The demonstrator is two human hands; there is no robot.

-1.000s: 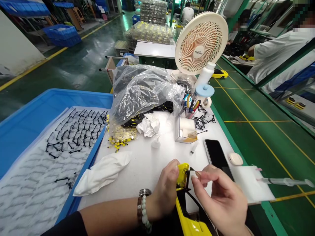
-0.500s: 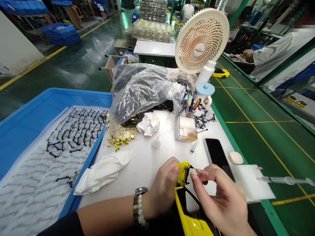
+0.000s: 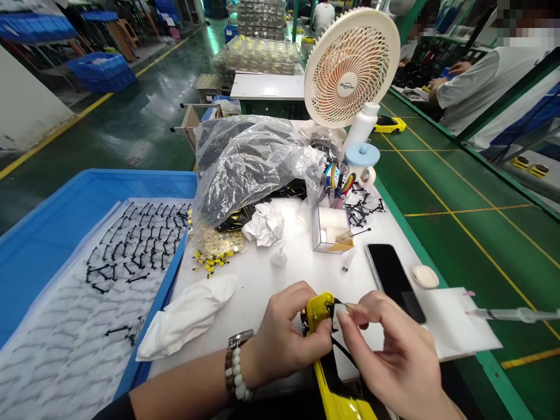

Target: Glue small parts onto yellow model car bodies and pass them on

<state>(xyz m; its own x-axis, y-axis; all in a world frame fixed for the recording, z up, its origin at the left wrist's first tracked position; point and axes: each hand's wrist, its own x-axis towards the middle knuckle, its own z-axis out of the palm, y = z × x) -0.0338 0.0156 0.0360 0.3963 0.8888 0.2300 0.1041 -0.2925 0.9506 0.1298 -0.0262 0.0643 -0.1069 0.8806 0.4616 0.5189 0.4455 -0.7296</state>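
Though the tabletop (image 3: 251, 297) is crowded — green floor (image 3: 161, 90) gleams.

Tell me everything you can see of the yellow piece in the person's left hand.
The yellow piece is glossy, looks like moulded plastic and resembles a toy car's body, with dark sections along it. It is held slanted, its near end cut off by the picture's bottom edge. The left hand grips its far end, thumb on the surface. Close by, the right hand pinches a thin item; whether that touches the piece is unclear.
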